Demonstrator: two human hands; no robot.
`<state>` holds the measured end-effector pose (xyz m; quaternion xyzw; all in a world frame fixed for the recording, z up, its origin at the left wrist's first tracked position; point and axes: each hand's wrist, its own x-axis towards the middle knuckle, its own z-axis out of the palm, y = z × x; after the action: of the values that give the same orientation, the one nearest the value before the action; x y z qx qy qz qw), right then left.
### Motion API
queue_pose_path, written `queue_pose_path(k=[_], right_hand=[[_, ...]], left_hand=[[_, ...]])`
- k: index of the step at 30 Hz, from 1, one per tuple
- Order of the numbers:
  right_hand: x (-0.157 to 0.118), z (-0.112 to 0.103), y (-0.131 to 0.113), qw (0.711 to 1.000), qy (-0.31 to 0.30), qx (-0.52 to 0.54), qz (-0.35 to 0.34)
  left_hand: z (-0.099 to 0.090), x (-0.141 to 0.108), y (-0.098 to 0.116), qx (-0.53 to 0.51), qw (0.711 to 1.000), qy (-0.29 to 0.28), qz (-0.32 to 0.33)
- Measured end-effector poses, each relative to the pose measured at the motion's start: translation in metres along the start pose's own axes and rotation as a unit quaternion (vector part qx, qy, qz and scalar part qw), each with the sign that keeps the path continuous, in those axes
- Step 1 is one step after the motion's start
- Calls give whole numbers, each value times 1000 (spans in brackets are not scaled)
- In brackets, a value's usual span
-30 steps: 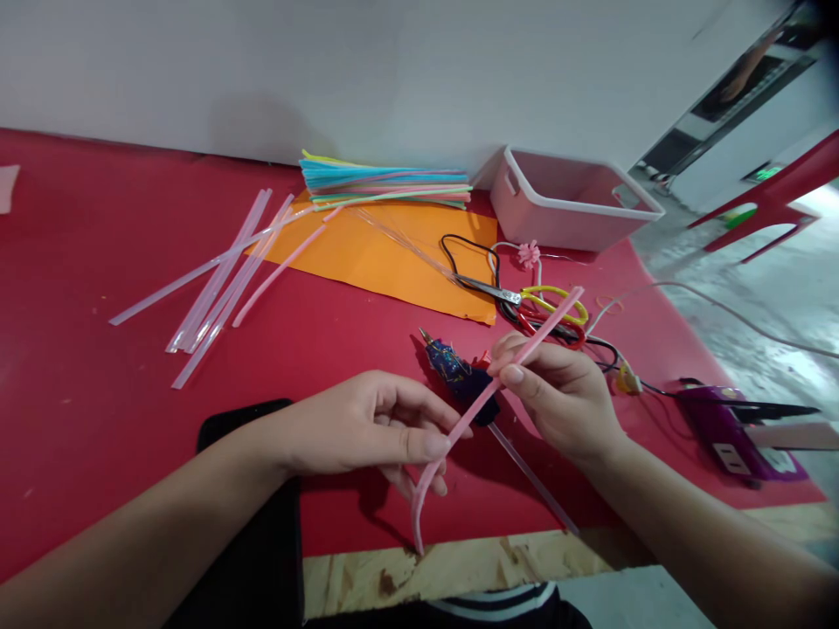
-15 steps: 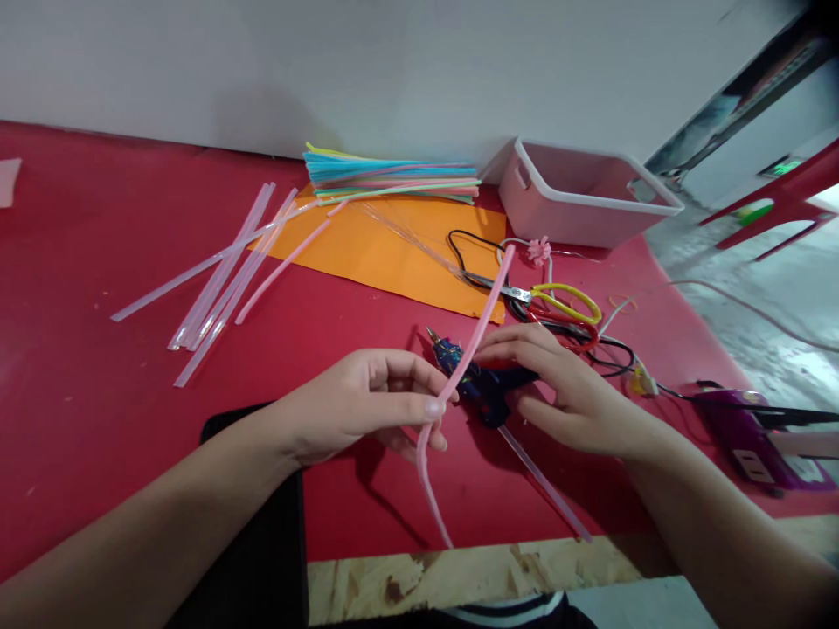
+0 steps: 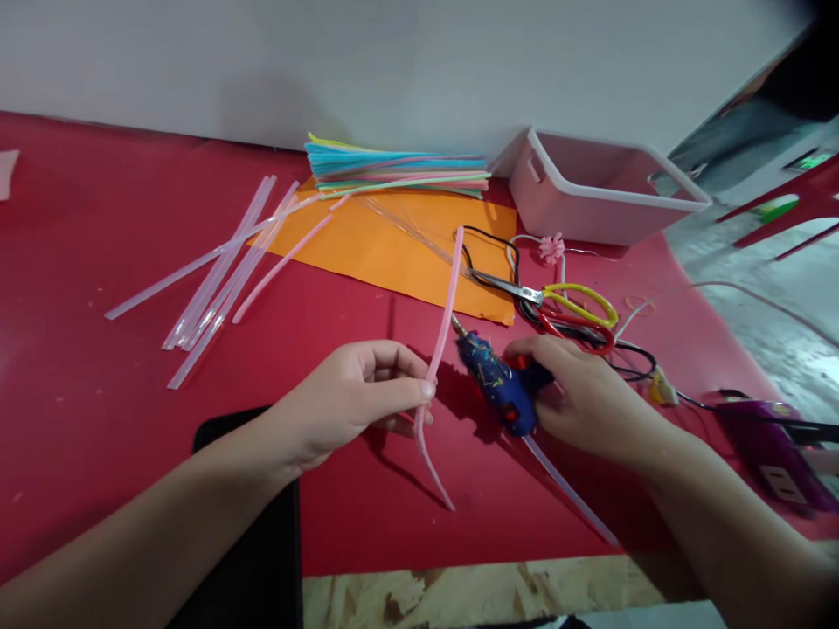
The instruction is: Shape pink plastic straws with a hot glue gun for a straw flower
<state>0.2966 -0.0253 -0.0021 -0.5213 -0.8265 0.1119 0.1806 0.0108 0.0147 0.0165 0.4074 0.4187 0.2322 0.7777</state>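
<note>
Between the thumb and fingers of my left hand [image 3: 367,393] is a pink pipe cleaner [image 3: 446,323], its upper part rising and its lower end bent toward the right. My right hand [image 3: 577,393] is wrapped round the handle of a dark blue glue gun [image 3: 495,380]. The gun's metal nozzle points up and left, close to the pipe cleaner; whether they touch I cannot tell. A clear glue stick [image 3: 570,489] extends from the gun's rear.
Several glue sticks [image 3: 216,271] and a pink pipe cleaner [image 3: 281,266] lie left. Behind are an orange sheet [image 3: 393,258], coloured pipe cleaners [image 3: 393,170] and a pink bin [image 3: 590,196]. Scissors [image 3: 583,306], cables and a purple power strip [image 3: 773,445] lie right.
My right hand has closed round the glue gun and raised it off the table. The pink pipe cleaner in my left hand has shifted left and stands more upright.
</note>
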Motion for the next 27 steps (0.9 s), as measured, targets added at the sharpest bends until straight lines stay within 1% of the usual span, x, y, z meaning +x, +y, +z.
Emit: queue_pose_path(k=[3,5,8,11,12,15,18,21,24,27], right_hand=[[-2,-1,-2,997,34,65,5],[-4,1,-3,991,59,117,-14],[-7,7,-4,980,60,178,-64],[-6,10,-5,977,57,181,-95],[-6,10,-6,979,58,175,-93],[-6,7,-10,982,67,170,-55],[-7,5,-17,979,122,163,-17],[-8,5,-20,977,152,150,-15],[-9,5,-20,978,148,149,-14],[-10,5,-18,979,143,148,-4]], left_hand=[[-1,0,-2,27,999,29,19],[-1,-1,-2,36,998,44,30],[1,-2,-2,40,997,48,49],[3,-3,-1,31,997,37,61],[4,-3,0,25,997,37,66],[6,-5,1,4,994,58,92],[8,-7,3,-19,989,71,127],[6,-8,6,-47,987,66,142],[3,-8,7,-59,988,51,131],[3,-4,5,-34,995,40,86]])
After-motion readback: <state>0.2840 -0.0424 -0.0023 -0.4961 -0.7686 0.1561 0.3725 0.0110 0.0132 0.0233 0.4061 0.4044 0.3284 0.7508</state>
